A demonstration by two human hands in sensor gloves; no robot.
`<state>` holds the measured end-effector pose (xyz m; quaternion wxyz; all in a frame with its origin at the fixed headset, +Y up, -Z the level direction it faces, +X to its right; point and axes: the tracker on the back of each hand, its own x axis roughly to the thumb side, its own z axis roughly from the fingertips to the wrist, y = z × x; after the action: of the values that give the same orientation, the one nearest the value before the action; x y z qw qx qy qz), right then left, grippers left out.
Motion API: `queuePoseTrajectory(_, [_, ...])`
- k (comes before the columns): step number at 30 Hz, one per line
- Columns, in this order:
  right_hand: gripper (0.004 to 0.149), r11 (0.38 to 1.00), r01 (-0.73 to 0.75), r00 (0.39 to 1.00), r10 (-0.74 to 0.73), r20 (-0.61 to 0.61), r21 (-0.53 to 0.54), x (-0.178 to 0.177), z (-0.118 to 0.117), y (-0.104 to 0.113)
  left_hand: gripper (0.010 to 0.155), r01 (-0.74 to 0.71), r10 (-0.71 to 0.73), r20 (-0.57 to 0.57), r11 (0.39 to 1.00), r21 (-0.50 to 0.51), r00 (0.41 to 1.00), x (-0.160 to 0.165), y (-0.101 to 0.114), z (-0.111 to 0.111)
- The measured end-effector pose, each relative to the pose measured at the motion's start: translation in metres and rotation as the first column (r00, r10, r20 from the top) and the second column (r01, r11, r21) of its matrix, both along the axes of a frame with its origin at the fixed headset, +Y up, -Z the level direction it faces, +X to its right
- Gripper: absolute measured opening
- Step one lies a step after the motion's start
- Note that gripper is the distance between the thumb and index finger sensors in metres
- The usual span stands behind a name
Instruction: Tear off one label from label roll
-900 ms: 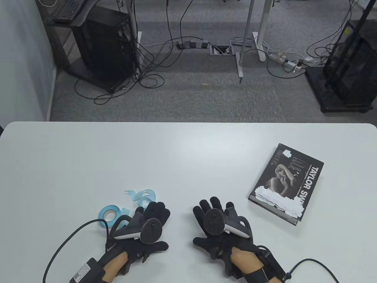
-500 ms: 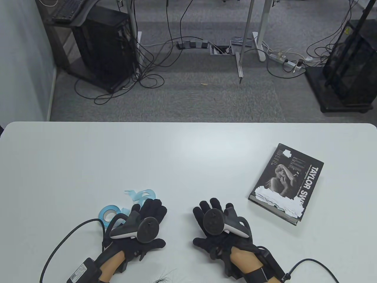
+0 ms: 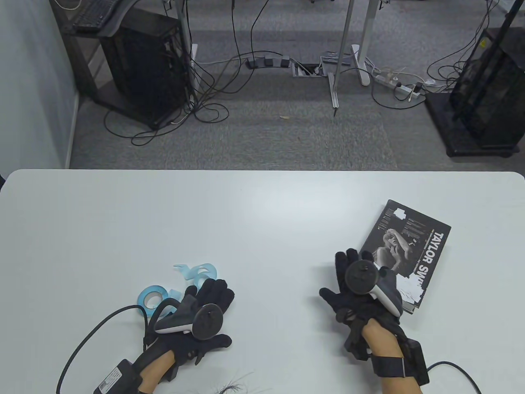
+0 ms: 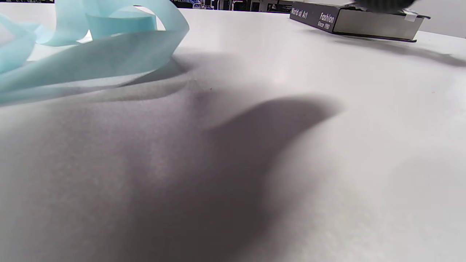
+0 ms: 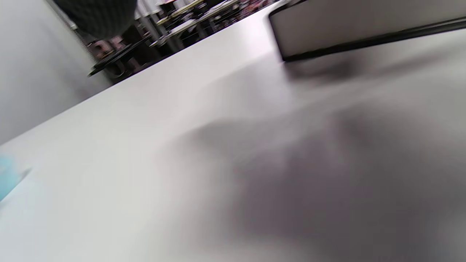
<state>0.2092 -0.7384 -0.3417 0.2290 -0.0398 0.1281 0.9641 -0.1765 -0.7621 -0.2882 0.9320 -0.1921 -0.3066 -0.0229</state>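
Left wrist view alone shows the book [image 4: 355, 22] spine lettering.

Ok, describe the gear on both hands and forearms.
Both the left hand and the right hand wear black knit gloves, each with a grey-and-white tracker with a round dark disc on its back. Bare forearms carry black strapped boxes; the left box bears a white label. Black cables trail from each.

even bright light, soft shadows, motion-blurred right wrist view
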Motion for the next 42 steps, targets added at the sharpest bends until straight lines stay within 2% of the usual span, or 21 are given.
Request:
queuePoseTrajectory(7, [0.087, 0.998, 0.051, 0.957, -0.055, 0.285, 0.02, 0.071, -0.008, -0.012, 0.098, 0.005, -0.005, -0.004, 1.0, 0.009, 1.0, -0.001, 0.001, 0.0])
queuePoseTrajectory(10, [0.086, 0.998, 0.058, 0.931, -0.06, 0.359, 0.016, 0.089, -0.009, -0.022, 0.098, 0.004, -0.004, -0.001, 1.0, 0.011, 1.0, 0.0, 0.001, 0.0])
queuePoseTrajectory(13, [0.085, 0.997, 0.075, 0.924, -0.063, 0.378, -0.016, 0.096, -0.011, -0.032, 0.098, 0.005, -0.005, 0.003, 1.0, 0.011, 1.0, 0.001, 0.001, 0.001])
queuePoseTrajectory(15, [0.082, 0.994, 0.107, 0.924, -0.089, 0.372, -0.028, 0.097, -0.012, -0.037, 0.098, 0.005, -0.005, 0.006, 1.0, 0.012, 1.0, 0.001, 0.001, 0.001])
queuePoseTrajectory(23, [0.077, 0.997, 0.076, 0.946, -0.062, 0.319, -0.033, 0.083, -0.016, -0.04, 0.098, 0.005, -0.006, 0.01, 1.0, 0.02, 1.0, 0.002, 0.001, 0.002])
queuePoseTrajectory(30, [0.075, 0.998, 0.0, 0.984, 0.01, 0.178, -0.056, 0.041, -0.015, -0.042, 0.098, 0.009, -0.009, 0.013, 1.0, 0.014, 1.0, 0.003, 0.001, 0.003])
queuePoseTrajectory(42, [0.073, 0.995, -0.023, 0.995, 0.013, -0.096, -0.098, -0.034, 0.008, -0.045, 0.097, 0.007, -0.007, 0.019, 1.0, 0.025, 1.0, 0.004, 0.003, 0.004])
